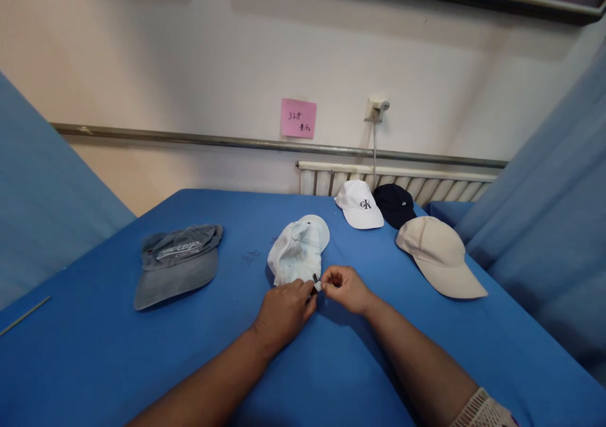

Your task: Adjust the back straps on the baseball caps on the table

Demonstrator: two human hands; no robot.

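A pale blue-white cap (pixel 296 250) lies on the blue table with its brim pointing away from me. My left hand (pixel 285 307) is closed on the near edge of this cap, at its back strap. A small white and black piece, perhaps the strap's end or buckle (pixel 317 284), shows between my hands. My right hand (pixel 348 288) pinches it with thumb and forefinger from the right. The fingertips partly hide the piece, so its exact form is unclear.
On the blue table (pixel 180 364), a grey cap (pixel 182 263) lies left and a beige cap (pixel 438 253) right. A white cap (pixel 360 204) and a dark navy cap (pixel 395 204) sit at the back right. A thin stick (pixel 24 316) lies far left. Blue curtains (pixel 563 225) flank the table.
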